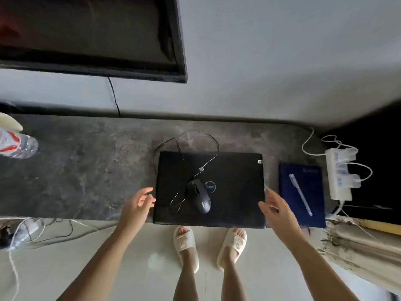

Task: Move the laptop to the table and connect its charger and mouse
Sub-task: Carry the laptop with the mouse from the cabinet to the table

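Right now my left hand [138, 202] and right hand [274, 206] are spread, fingers loose, gripping nothing, at either side edge of the laptop [234, 192]. It lies closed on the dark marbled table [86, 170], matte black, its near edge overhanging, with a black wired mouse [200, 198] on its lid.

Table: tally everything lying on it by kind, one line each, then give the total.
Laptop: 1
Mouse: 1
Notebook: 1
Pen: 1
Bottle: 1
Total: 5

The mouse lies on the closed laptop's lid; the pen lies on the notebook. The power strip sits at the table's right end; whether it rests on the table cannot be told, so it is left out.
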`<state>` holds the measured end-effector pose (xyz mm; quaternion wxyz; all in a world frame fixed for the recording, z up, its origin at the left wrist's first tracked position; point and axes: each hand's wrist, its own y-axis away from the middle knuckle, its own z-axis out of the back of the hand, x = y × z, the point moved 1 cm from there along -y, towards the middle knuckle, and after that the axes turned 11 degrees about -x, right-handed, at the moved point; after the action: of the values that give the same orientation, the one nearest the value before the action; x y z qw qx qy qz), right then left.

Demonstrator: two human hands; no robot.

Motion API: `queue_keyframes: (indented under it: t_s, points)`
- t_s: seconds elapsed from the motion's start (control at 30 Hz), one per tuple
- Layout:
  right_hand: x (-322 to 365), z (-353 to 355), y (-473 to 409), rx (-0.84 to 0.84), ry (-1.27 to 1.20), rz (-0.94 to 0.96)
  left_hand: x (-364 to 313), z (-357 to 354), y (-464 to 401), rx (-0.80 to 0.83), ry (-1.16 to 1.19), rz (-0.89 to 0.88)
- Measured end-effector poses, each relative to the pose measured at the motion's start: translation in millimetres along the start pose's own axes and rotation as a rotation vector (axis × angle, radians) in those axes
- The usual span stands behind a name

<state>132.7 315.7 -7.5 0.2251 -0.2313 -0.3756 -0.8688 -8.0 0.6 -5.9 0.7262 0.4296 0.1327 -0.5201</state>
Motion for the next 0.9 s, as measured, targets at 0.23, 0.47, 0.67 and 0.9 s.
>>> queue_keyframes:
  t_s: [0.23,0.47,0.67,0.9]
  points:
    - [-57,-59,-75,-0.197,0.102,-0.138,59,-69,-68,-0.186,-0.016,0.21]
    - [-66,-84,-104,-0.345,0.093,-0.2,68,-106,-90,-0.315,0.006,0.287]
    - [-57,-77,-89,-0.407,0.016,-0.222,59,-100,-76,-0.39,0.081,0.326]
    - [-15,-18,-27,-0.405,-0.005,-0.129,22,-45,1,-0.419,0.163,0.387]
